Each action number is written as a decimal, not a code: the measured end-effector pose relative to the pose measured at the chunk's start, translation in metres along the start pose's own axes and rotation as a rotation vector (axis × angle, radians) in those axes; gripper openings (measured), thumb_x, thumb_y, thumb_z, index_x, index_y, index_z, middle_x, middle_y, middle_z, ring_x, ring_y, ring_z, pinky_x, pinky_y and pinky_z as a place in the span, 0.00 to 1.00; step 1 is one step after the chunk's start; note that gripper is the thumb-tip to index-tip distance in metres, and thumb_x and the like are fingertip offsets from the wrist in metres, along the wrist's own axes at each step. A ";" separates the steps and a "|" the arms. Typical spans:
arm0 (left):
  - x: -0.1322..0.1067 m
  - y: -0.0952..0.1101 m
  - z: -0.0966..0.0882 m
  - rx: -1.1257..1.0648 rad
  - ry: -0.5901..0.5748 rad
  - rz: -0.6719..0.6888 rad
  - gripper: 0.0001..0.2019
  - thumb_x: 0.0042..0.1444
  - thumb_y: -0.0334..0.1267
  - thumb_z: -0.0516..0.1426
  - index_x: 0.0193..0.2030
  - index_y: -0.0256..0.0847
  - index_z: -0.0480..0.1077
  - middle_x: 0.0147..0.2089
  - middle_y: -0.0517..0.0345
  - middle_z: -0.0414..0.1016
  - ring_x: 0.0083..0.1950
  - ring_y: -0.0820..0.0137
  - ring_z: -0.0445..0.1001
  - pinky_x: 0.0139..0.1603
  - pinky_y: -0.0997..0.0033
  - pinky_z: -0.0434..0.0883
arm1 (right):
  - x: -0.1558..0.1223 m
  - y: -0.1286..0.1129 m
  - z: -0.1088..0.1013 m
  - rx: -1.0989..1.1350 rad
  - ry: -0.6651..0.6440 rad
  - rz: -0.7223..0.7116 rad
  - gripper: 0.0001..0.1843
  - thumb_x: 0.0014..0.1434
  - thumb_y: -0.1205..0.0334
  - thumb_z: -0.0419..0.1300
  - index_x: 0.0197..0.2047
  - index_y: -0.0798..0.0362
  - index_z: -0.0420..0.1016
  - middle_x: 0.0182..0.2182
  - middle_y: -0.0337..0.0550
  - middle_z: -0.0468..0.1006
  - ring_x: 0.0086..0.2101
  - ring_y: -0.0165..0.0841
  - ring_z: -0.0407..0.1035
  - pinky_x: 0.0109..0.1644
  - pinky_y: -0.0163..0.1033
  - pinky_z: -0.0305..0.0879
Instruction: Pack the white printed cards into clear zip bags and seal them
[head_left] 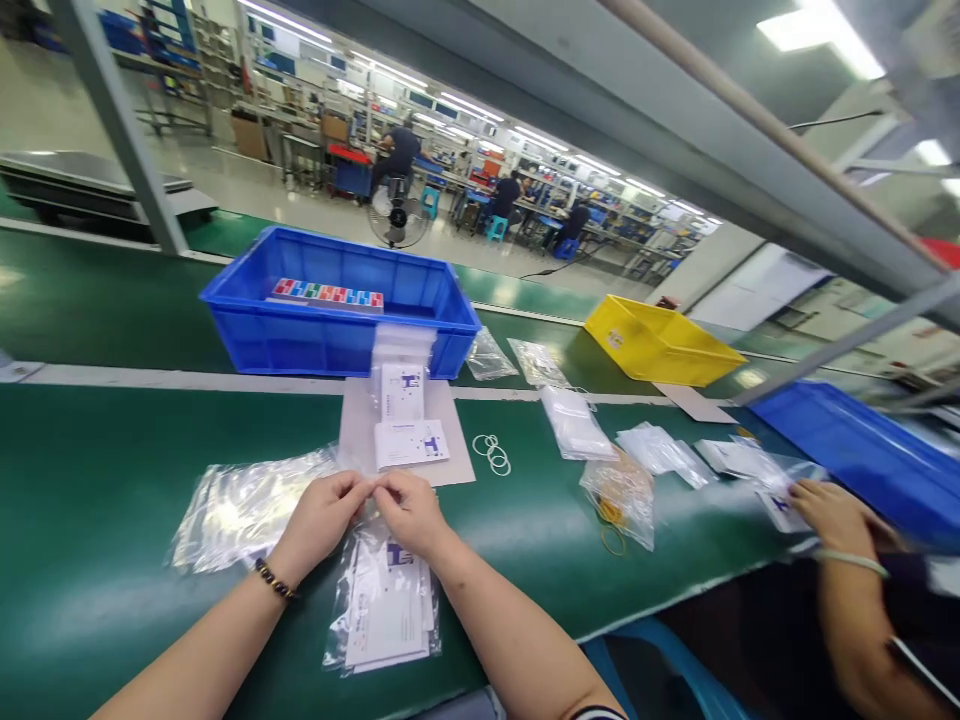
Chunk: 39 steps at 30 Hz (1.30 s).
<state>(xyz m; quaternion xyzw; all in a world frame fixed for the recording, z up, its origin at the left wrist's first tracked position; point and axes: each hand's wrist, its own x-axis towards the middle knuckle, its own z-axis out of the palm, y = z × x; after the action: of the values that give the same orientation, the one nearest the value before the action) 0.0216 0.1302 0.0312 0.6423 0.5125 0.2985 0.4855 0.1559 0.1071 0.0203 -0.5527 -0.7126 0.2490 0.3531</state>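
Note:
My left hand [321, 518] and my right hand [414, 512] meet at the top edge of a clear plastic bag [386, 625], each pinching it between thumb and fingers. Inside the bag lie white printed leaflets with a purple picture. Just beyond my hands, a white printed booklet [411, 444] rests on a pale cardboard sheet [459, 462]. Behind it another printed booklet [402, 392] shows through a clear bag that leans on the blue bin. Several flat clear bags [247, 510] are spread to the left of my left hand.
A blue bin [330, 345] holding colourful boxes stands ahead. White rubber bands [493, 455] lie right of the cardboard. Farther right are a bag of yellow rubber bands [622, 495], a yellow bin [664, 340] and another blue bin [862, 460]. A co-worker's hand [832, 515] handles a bag there.

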 end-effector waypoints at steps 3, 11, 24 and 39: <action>-0.001 -0.001 0.002 0.105 -0.015 0.037 0.20 0.47 0.52 0.49 0.15 0.39 0.57 0.15 0.65 0.55 0.20 0.75 0.55 0.21 0.77 0.53 | 0.002 0.001 0.003 -0.122 0.013 0.029 0.11 0.52 0.68 0.50 0.19 0.54 0.63 0.18 0.35 0.64 0.23 0.26 0.58 0.27 0.31 0.55; 0.000 -0.006 0.002 0.105 -0.062 -0.074 0.21 0.42 0.55 0.50 0.15 0.40 0.52 0.14 0.66 0.49 0.19 0.76 0.50 0.19 0.76 0.51 | 0.007 0.008 0.005 -0.423 0.180 -0.062 0.09 0.56 0.63 0.48 0.32 0.55 0.68 0.28 0.44 0.71 0.31 0.32 0.65 0.35 0.34 0.60; 0.001 0.012 -0.033 0.413 -0.130 0.439 0.10 0.47 0.46 0.52 0.25 0.43 0.67 0.28 0.56 0.69 0.34 0.65 0.66 0.36 0.69 0.64 | 0.004 0.002 -0.028 0.138 -0.226 -0.082 0.08 0.54 0.66 0.53 0.25 0.54 0.69 0.23 0.36 0.70 0.27 0.26 0.65 0.33 0.30 0.61; 0.003 0.003 -0.022 0.230 -0.393 0.121 0.09 0.46 0.40 0.51 0.21 0.38 0.63 0.21 0.63 0.61 0.25 0.74 0.59 0.27 0.76 0.57 | 0.031 0.063 -0.043 -0.381 0.220 0.485 0.21 0.49 0.58 0.57 0.47 0.58 0.68 0.38 0.55 0.71 0.42 0.44 0.63 0.44 0.46 0.57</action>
<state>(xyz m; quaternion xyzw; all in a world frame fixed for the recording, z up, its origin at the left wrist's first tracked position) 0.0046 0.1402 0.0412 0.7687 0.3995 0.1357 0.4807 0.2237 0.1519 0.0074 -0.7862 -0.5513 0.1268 0.2487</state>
